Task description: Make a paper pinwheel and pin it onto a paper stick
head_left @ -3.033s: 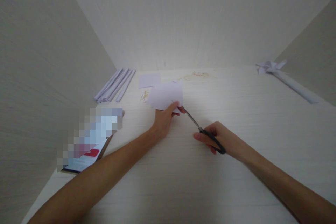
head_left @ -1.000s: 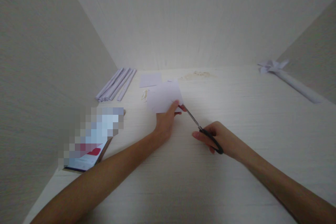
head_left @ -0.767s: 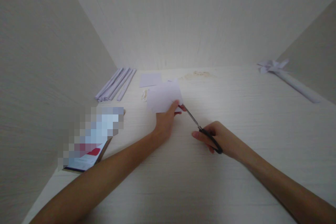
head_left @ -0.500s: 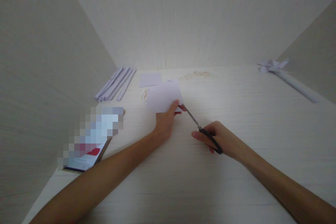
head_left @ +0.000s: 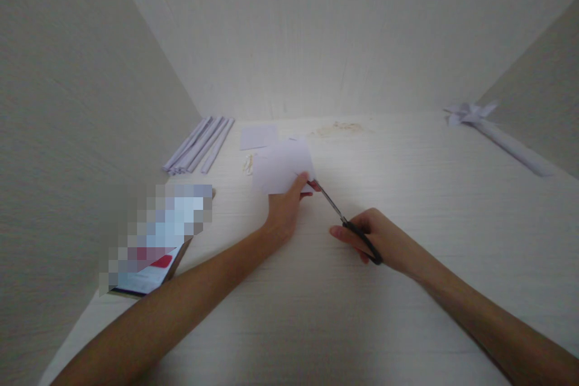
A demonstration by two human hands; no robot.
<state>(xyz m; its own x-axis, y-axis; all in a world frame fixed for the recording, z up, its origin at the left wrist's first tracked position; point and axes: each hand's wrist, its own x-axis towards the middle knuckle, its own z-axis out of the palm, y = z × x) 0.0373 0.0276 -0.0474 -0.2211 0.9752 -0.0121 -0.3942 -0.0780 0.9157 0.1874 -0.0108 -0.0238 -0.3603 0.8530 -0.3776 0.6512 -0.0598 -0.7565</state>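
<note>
A squarish sheet of white paper (head_left: pixel 281 164) is pinched at its lower right corner by my left hand (head_left: pixel 286 208), thumb on top. Short slits or marks show near its edges. My right hand (head_left: pixel 373 238) grips black-handled scissors (head_left: pixel 360 240). Their metal blades point up and left and meet the paper's lower right corner beside my left thumb. The blade tips are partly hidden there, and I cannot tell whether they are between the paper's layers.
At the back left lie several rolled paper tubes (head_left: pixel 199 145), and near them another paper piece (head_left: pixel 259 137) and pale loops (head_left: pixel 248 164). A phone or tablet (head_left: pixel 158 247) leans at left. A paper pinwheel on a stick (head_left: pixel 511 143) lies far right. Pale scraps (head_left: pixel 341 128) lie at the back.
</note>
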